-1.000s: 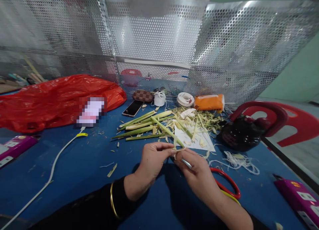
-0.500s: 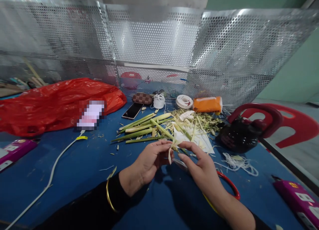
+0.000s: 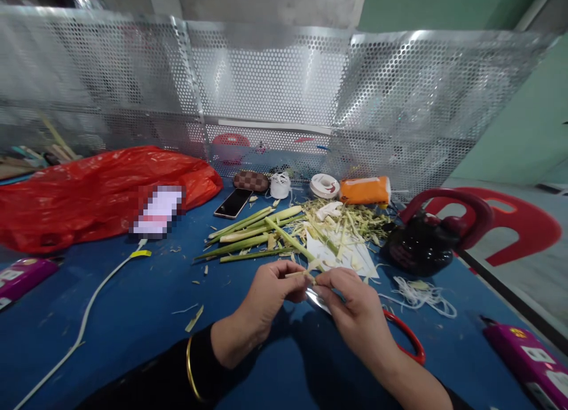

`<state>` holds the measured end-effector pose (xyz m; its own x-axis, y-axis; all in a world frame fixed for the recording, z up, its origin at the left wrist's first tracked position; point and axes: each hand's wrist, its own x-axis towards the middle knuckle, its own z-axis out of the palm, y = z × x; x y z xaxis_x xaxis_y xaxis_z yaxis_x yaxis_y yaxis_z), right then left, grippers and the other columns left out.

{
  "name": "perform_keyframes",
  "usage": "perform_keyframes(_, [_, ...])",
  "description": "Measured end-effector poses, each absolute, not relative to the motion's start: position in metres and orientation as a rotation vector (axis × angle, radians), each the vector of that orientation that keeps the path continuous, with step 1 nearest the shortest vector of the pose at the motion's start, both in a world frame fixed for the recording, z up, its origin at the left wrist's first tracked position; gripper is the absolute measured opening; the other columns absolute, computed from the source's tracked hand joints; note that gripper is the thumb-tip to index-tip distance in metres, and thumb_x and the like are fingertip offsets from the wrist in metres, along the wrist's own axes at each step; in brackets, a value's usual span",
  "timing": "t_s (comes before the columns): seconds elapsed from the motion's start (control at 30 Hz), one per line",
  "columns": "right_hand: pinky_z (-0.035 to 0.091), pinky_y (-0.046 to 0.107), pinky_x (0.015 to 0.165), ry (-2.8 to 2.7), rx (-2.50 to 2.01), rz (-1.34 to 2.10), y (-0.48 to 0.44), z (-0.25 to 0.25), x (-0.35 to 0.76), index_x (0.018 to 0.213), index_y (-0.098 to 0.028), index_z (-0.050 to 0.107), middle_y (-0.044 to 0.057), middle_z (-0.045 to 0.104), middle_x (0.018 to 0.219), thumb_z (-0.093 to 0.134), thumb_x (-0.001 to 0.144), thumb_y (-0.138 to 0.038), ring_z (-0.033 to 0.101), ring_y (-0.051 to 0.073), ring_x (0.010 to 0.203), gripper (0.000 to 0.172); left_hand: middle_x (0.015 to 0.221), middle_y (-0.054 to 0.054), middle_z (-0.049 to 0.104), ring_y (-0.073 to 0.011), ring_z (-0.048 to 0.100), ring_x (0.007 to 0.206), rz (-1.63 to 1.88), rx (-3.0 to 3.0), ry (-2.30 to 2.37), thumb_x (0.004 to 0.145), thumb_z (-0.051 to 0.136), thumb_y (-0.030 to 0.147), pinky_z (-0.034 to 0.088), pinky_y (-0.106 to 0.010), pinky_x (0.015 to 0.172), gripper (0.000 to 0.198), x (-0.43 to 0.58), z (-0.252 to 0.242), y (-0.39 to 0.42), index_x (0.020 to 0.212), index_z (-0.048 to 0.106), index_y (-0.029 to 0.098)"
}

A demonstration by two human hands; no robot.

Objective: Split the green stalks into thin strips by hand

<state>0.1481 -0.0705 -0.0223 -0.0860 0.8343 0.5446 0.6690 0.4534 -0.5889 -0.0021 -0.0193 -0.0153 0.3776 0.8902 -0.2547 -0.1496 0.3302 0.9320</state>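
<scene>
Near the middle of the table, my left hand (image 3: 260, 306) and my right hand (image 3: 357, 315) meet, both with fingers closed in a pinch on a small pale strip of plant stalk (image 3: 298, 274). The strip lies across the fingertips, partly covered by them. Below my right hand are red-handled scissors (image 3: 415, 342); their blade tip shows between the hands. Whether the right hand bears the scissors or they lie on the table, I cannot tell. Just beyond the fingers lie several green stalks (image 3: 244, 242) and a white paper sheet (image 3: 366, 259) with plant scraps.
Behind the stalks are a dark phone (image 3: 233, 203), a checkered case (image 3: 251, 180), a ribbon spool (image 3: 324, 186) and an orange packet (image 3: 364, 190). To the right stand a black pot (image 3: 419, 247) and white string (image 3: 428, 297). A red plastic bag (image 3: 110, 179) and lit phone (image 3: 160, 212) lie left.
My fingers have shifted on the plant piece: a pale end that hung down between them now lies sideways over the left fingertips. My right fingers have drawn closer together. The view has tilted slightly.
</scene>
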Motion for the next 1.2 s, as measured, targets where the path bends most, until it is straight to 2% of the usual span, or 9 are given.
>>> perform_keyframes(0.27, [0.044,0.032,0.072,-1.84,-1.281,0.147,-0.069,-0.027,0.146,0.076,-0.022,0.057,0.0,0.066,0.07,0.049,0.089,-0.013,0.06,0.016,0.068,0.018,0.058,0.002,0.056,-0.0073,0.052,0.051,0.811,0.771,0.981,0.055,0.078,0.024,0.042,-0.02,0.055,0.024,0.0,-0.017,-0.017,0.068,0.06,0.013])
perform_keyframes(0.43, [0.045,0.032,0.074,-1.801,-1.333,0.091,-0.068,-0.033,0.145,0.089,-0.023,0.059,0.001,0.069,0.08,0.057,0.086,-0.018,0.062,0.019,0.078,0.006,0.057,0.001,0.057,-0.0088,0.051,0.053,0.788,0.877,0.93,0.059,0.077,0.027,0.04,-0.021,0.054,0.025,-0.003,-0.016,-0.019,0.07,0.059,0.014])
perform_keyframes(0.57, [0.044,0.032,0.077,-1.849,-1.298,0.053,-0.07,-0.033,0.144,0.084,-0.023,0.058,0.0,0.069,0.077,0.055,0.088,-0.017,0.063,0.018,0.073,0.008,0.054,0.002,0.057,-0.0089,0.049,0.051,0.758,0.911,0.916,0.06,0.076,0.026,0.038,-0.021,0.052,0.023,-0.001,-0.019,-0.023,0.067,0.057,0.015])
perform_keyframes(0.7, [0.045,0.028,0.069,-1.754,-1.345,0.19,-0.071,-0.031,0.145,0.08,-0.023,0.059,0.0,0.067,0.074,0.055,0.088,-0.02,0.062,0.017,0.071,0.01,0.051,0.002,0.055,-0.0087,0.048,0.048,0.828,0.988,0.917,0.06,0.077,0.03,0.036,-0.021,0.05,0.025,0.0,-0.017,-0.022,0.065,0.059,0.014])
perform_keyframes(0.87, [0.049,0.026,0.067,-1.484,-1.356,0.539,-0.068,-0.032,0.145,0.088,-0.021,0.057,0.003,0.068,0.08,0.051,0.088,-0.025,0.065,0.018,0.075,0.007,0.07,-0.003,0.064,-0.0133,0.057,0.061,0.815,0.844,0.842,0.072,0.065,0.05,0.044,-0.024,0.057,0.037,-0.002,-0.014,-0.018,0.079,0.068,0.013])
perform_keyframes(1.07, [0.048,0.024,0.066,-1.454,-1.304,0.532,-0.068,-0.031,0.143,0.086,-0.021,0.057,0.001,0.065,0.077,0.053,0.085,-0.022,0.062,0.016,0.071,0.004,0.078,-0.004,0.069,-0.0135,0.058,0.071,0.868,1.029,0.849,0.058,0.081,0.026,0.044,-0.023,0.067,0.029,-0.001,-0.012,-0.018,0.083,0.073,0.013])
perform_keyframes(1.2, [0.045,0.024,0.063,-1.498,-1.287,0.505,-0.069,-0.026,0.143,0.076,-0.021,0.056,-0.001,0.059,0.071,0.056,0.083,-0.024,0.057,0.015,0.068,0.007,0.075,-0.003,0.067,-0.0152,0.058,0.073,0.921,1.126,0.825,0.06,0.08,0.024,0.044,-0.026,0.073,0.021,-0.001,-0.009,-0.02,0.076,0.072,0.014])
